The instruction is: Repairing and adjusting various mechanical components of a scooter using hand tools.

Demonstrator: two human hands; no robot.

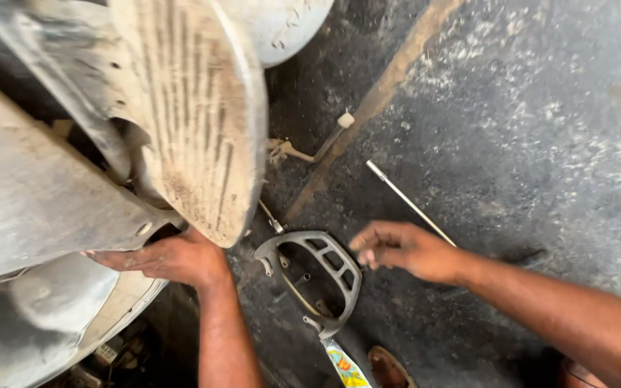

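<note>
My left hand [170,257] lies flat under the lower edge of a dusty, ribbed grey scooter body panel [195,108], fingers stretched to the left and touching the grey cover [30,201] beside it. My right hand [405,248] hovers just right of a grey plastic grille-shaped trim piece [339,269] lying on the floor; its fingers are curled loosely and hold nothing that I can see. A thin metal rod [407,201] lies on the floor behind the right hand.
The floor [526,129] is dark, stained concrete with a tan painted stripe [382,93]. A short tool with a pale handle [332,133] lies near the stripe. A small screwdriver tip [271,218] lies by the panel. A sandal [388,368] shows at the bottom edge.
</note>
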